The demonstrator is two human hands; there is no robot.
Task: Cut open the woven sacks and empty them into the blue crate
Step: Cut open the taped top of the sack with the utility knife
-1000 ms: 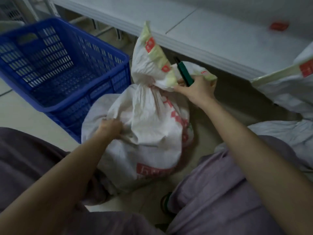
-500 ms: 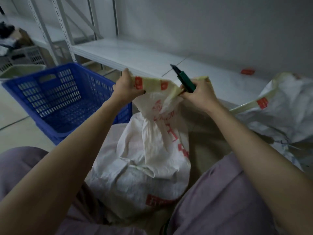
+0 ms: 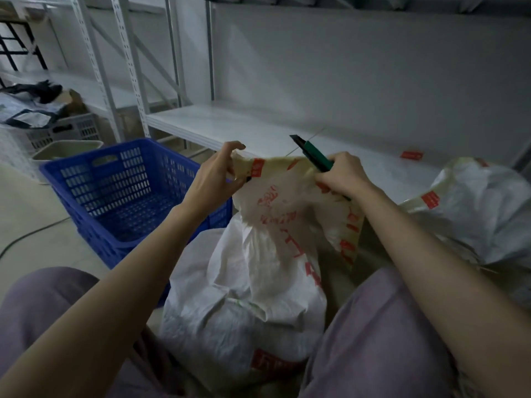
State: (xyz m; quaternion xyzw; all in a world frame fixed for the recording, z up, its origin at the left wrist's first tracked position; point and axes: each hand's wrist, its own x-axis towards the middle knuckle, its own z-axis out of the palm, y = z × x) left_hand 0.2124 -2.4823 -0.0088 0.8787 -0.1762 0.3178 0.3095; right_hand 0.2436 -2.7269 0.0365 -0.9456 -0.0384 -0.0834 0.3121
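A white woven sack (image 3: 258,282) with red print stands on the floor between my knees, its taped top edge pulled up and spread flat. My left hand (image 3: 214,179) pinches the top edge at its left corner. My right hand (image 3: 343,175) grips the right end of the top edge together with a green utility knife (image 3: 311,155), whose dark tip points up and left. The blue crate (image 3: 115,193) sits on the floor to the left of the sack, with nothing visible inside. A second white sack (image 3: 477,214) lies at the right.
A low white shelf (image 3: 244,124) runs behind the sack, with a small red item (image 3: 411,155) on it. Steel rack uprights (image 3: 129,67) stand at the back left. A beige bin (image 3: 66,149) and a grey basket (image 3: 60,130) sit behind the crate. A cable (image 3: 26,237) crosses the floor.
My left hand left the sack's side, rose to the top edge and pinched it. Both hands have since spread the top wider, and my view has tilted up.
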